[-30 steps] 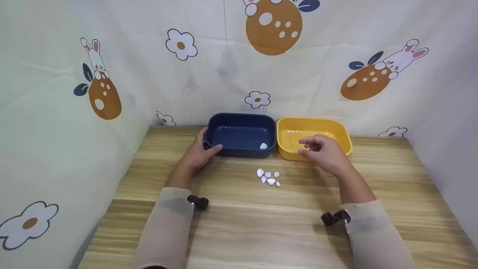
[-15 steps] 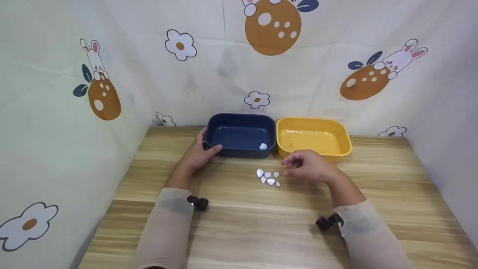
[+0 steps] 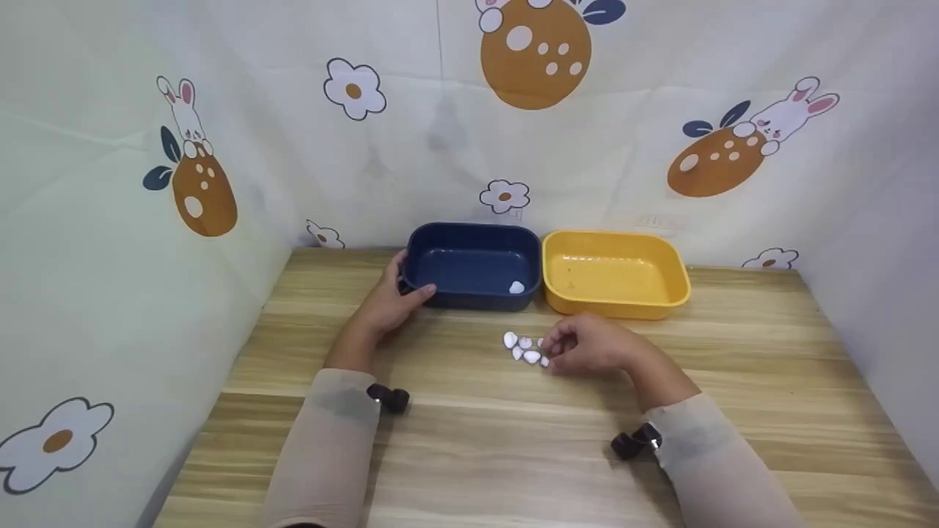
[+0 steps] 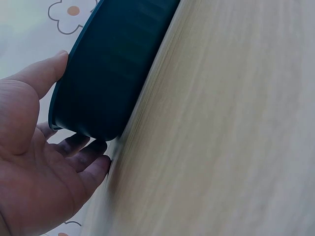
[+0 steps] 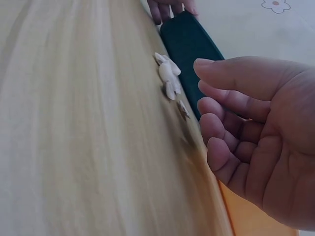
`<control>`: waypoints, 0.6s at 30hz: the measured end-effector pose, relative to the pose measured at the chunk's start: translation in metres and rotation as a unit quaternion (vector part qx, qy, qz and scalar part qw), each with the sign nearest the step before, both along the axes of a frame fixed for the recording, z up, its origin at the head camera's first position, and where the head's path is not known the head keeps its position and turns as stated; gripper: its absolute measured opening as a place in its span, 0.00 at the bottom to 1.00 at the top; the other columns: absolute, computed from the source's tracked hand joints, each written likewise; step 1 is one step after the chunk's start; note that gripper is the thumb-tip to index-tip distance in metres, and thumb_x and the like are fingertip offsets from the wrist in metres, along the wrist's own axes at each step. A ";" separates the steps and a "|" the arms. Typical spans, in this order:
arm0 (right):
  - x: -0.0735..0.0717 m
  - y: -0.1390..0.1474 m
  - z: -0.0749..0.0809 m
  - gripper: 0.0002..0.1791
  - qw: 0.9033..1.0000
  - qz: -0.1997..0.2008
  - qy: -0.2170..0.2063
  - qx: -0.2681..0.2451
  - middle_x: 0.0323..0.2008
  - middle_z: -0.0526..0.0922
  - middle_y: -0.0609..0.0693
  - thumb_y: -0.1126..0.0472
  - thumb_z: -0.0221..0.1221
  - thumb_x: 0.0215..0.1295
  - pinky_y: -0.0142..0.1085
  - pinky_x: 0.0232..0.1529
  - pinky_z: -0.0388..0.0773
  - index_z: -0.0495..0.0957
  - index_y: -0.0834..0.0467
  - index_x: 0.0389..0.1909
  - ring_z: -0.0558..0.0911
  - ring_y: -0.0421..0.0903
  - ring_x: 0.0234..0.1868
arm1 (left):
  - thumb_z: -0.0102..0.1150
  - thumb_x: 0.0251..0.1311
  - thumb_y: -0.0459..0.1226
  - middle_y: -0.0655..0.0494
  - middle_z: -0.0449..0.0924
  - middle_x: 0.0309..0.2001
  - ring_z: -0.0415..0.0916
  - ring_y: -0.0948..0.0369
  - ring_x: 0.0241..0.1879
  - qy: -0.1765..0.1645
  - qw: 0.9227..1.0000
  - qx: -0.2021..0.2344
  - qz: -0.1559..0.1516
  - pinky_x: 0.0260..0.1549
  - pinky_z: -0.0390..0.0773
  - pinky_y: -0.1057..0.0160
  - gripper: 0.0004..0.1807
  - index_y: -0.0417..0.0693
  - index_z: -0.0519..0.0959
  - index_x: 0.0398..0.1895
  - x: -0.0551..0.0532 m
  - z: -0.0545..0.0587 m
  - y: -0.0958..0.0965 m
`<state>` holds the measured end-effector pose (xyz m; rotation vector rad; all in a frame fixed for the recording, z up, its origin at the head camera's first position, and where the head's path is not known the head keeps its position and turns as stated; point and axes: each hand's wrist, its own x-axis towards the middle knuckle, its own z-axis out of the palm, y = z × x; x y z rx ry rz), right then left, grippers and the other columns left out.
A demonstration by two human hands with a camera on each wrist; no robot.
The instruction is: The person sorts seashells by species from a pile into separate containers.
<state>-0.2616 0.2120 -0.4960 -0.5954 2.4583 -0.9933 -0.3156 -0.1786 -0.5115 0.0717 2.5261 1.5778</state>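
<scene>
My left hand [image 3: 389,302] holds the left end of a dark blue plastic tub [image 3: 477,301], thumb at the front rim and fingers around the end wall; the left wrist view shows this grip on the tub [image 4: 113,69]. A single white pebble [image 3: 517,287] lies inside the tub. My right hand [image 3: 598,345] hovers at the right side of several white pebbles [image 3: 532,357] on the table, its fingers loosely bent. In the right wrist view nothing shows between the thumb and fingers of the right hand [image 5: 261,123], and the pebbles [image 5: 170,76] lie beyond the fingertips.
A yellow plastic tub [image 3: 616,306] stands right beside the blue one, along the back of the wood-grain table [image 3: 484,455]. Behind both hangs a pale cloth [image 3: 411,161] printed with flowers and rabbits. Dark wrist cameras [image 3: 637,441] are strapped over the sleeves.
My right hand has moved from over the yellow tub down and left to the edge of the pebbles. The left hand has kept its place on the blue tub.
</scene>
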 end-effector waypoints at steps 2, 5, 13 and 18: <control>0.000 -0.002 -0.003 0.11 1.000 0.001 0.008 0.013 0.35 0.89 0.43 0.59 0.77 0.57 0.38 0.46 0.82 0.90 0.50 0.41 0.83 0.42 0.38 | 0.68 0.69 0.56 0.42 0.46 0.88 0.45 0.46 0.87 0.001 1.000 0.002 0.000 0.86 0.48 0.44 0.56 0.57 0.42 0.89 0.000 0.000 0.000; 0.001 -0.003 -0.007 0.10 0.999 0.003 0.026 0.029 0.33 0.88 0.41 0.58 0.78 0.57 0.37 0.44 0.81 0.89 0.49 0.40 0.82 0.41 0.37 | 0.68 0.69 0.55 0.42 0.47 0.88 0.45 0.46 0.87 0.003 1.000 0.002 0.002 0.86 0.47 0.44 0.56 0.57 0.43 0.89 0.000 -0.001 0.000; 0.001 -0.007 -0.011 0.11 0.998 0.013 0.048 0.031 0.32 0.87 0.43 0.60 0.77 0.56 0.32 0.41 0.80 0.90 0.52 0.39 0.81 0.39 0.35 | 0.68 0.70 0.55 0.41 0.46 0.88 0.44 0.45 0.88 0.005 1.000 -0.005 0.002 0.86 0.46 0.44 0.56 0.55 0.42 0.89 -0.001 -0.002 0.000; 0.001 -0.007 -0.012 0.10 0.998 0.014 0.059 0.027 0.32 0.88 0.44 0.62 0.77 0.56 0.31 0.41 0.79 0.90 0.53 0.39 0.81 0.38 0.35 | 0.68 0.70 0.56 0.41 0.46 0.88 0.45 0.44 0.87 0.007 1.000 -0.011 0.002 0.86 0.47 0.43 0.56 0.56 0.42 0.89 -0.002 -0.003 0.000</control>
